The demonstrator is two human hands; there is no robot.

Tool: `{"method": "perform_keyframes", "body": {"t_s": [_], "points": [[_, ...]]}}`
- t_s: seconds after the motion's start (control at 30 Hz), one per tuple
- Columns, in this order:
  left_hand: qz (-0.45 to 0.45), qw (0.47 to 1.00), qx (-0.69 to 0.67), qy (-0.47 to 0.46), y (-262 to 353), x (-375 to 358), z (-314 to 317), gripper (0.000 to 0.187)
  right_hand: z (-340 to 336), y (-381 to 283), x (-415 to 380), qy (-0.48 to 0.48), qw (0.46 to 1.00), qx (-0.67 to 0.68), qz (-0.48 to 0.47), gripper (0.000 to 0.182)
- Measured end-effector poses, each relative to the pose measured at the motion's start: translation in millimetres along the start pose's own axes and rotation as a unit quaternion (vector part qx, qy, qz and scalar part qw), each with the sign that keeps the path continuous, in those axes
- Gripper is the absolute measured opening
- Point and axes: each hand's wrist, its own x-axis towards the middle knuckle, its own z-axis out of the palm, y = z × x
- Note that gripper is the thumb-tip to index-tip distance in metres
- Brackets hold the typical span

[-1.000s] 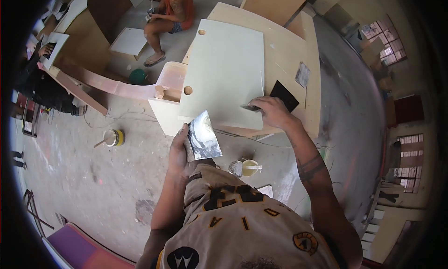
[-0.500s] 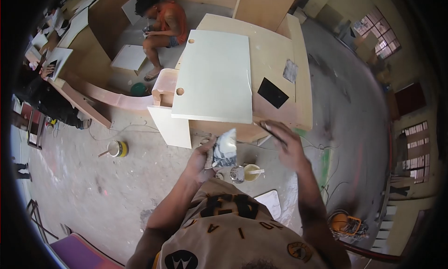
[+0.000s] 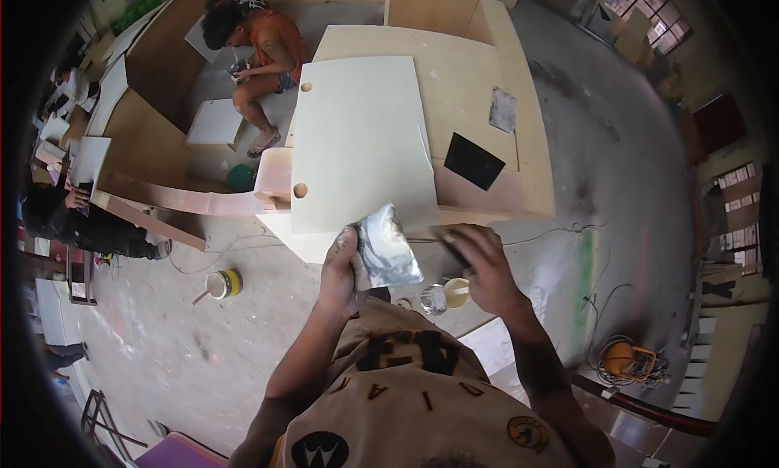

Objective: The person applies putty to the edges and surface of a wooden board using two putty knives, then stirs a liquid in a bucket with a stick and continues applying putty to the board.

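Observation:
My left hand [image 3: 339, 265] grips a small shiny plate [image 3: 389, 245] smeared with white and grey putty, held up in front of my chest. A thin dark putty spreader [image 3: 454, 253], blurred by motion, is in my right hand [image 3: 491, 269], just right of the plate. Beyond both hands lies a white panel [image 3: 361, 135] with two round holes along its left edge. It rests on a pale wooden counter [image 3: 454, 58]. Below my right hand, an open tin [image 3: 434, 299] and a tub of cream-coloured paste [image 3: 458, 293] stand on the floor.
On the counter lie a black sheet [image 3: 474, 161] and a grey sanding sheet [image 3: 502, 109]. A seated person [image 3: 272, 50] works behind it; another person [image 3: 89, 225] stands at left. A paint can [image 3: 223, 284], cables and an orange reel [image 3: 625, 358] are on the floor.
My left hand has raised the plate slightly and turned it. My right hand has moved lower and closer to the plate with the spreader. The view has shifted a little.

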Motion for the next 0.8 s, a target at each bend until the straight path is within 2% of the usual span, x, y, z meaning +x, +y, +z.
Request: {"method": "perform_keyframes", "body": {"t_s": [0.03, 0.07, 0.13, 0.17, 0.2, 0.23, 0.27, 0.3, 0.37, 0.4, 0.5, 0.57, 0.6, 0.63, 0.67, 0.7, 0.77, 0.8], "points": [[0.045, 0.993, 0.106, -0.005, 4, 5, -5, 0.042, 5, 1, 4, 0.042, 0.987, 0.132, 0.084, 0.041], [0.089, 0.974, 0.21, -0.011, 7, 9, -13, 0.043, 10, 3, 10, 0.082, 0.948, 0.258, 0.167, 0.034], [0.224, 0.897, 0.377, -0.046, 10, 20, -16, 0.044, 14, 2, 28, 0.103, 0.849, 0.448, 0.26, 0.029], [0.285, 0.853, 0.425, -0.105, 13, 30, -14, 0.043, 10, -1, 39, 0.079, 0.721, 0.604, 0.329, 0.027], [0.345, 0.798, 0.467, -0.163, 20, 45, -10, 0.042, 2, -13, 58, 0.084, 0.556, 0.72, 0.407, 0.026], [0.403, 0.733, 0.503, -0.218, 29, 58, -5, 0.042, 2, -18, 70, 0.059, 0.561, 0.725, 0.395, 0.025], [0.411, 0.676, 0.557, -0.252, 41, 64, 2, 0.04, 3, -23, 82, 0.034, 0.565, 0.73, 0.382, 0.025], [0.396, 0.657, 0.597, -0.238, 51, 68, 9, 0.043, 5, -15, 92, -0.01, 0.49, 0.771, 0.407, 0.027], [0.361, 0.617, 0.67, -0.2, 69, 73, 19, 0.053, 5, -5, 114, 0.011, 0.484, 0.778, 0.401, 0.031], [0.349, 0.625, 0.677, -0.172, 79, 76, 20, 0.057, 5, -1, 126, 0.021, 0.481, 0.781, 0.398, 0.033], [0.345, 0.574, 0.73, -0.138, 107, 84, 11, 0.058, 4, 10, 183, 0.095, 0.567, 0.746, 0.335, 0.032], [0.329, 0.677, 0.644, -0.137, 110, 84, -9, 0.044, 9, 51, 226, 0.093, 0.666, 0.693, 0.26, 0.032], [0.331, 0.733, 0.578, -0.139, 106, 86, -22, 0.04, 11, 72, 251, 0.086, 0.833, 0.501, 0.219, 0.032], [0.33, 0.783, 0.508, -0.141, 103, 85, -29, 0.036, 13, 92, 277, 0.073, 0.945, 0.277, 0.161, 0.032], [0.276, 0.829, 0.477, -0.094, 108, 79, -24, 0.038, 16, 110, 300, 0.049, 0.976, 0.183, 0.111, 0.031], [0.259, 0.857, 0.442, -0.057, 106, 77, -27, 0.04, 21, 127, 321, 0.024, 0.994, 0.088, 0.058, 0.031], [0.222, 0.903, 0.368, 0.019, 105, 74, -33, 0.044, 40, 162, 353, 0.009, 0.999, 0.005, 0.037, 0.035], [0.23, 0.911, 0.343, 0.012, 107, 75, -35, 0.046, 48, 175, 366, 0.001, 0.999, -0.036, 0.024, 0.037]]}}
